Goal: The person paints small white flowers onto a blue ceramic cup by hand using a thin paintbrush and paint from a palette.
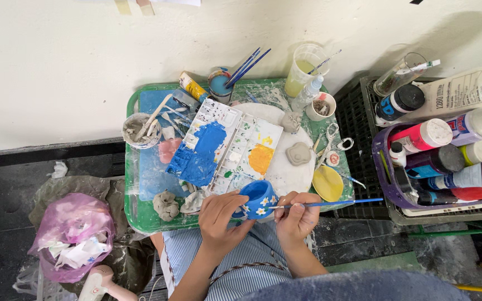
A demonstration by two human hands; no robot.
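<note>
Left hand (216, 216) gripping blue cup (256, 198), right hand (295, 214) pinching brush (330, 203)

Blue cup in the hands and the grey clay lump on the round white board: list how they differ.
The blue cup is painted blue with white flowers; the grey clay lump is bare and unpainted. The cup is a hollow, open vessel; the lump is a low, rounded piece. The cup is held by the left hand with the brush of the right hand at its side; the lump lies untouched on the round white board. Both are small.
</note>
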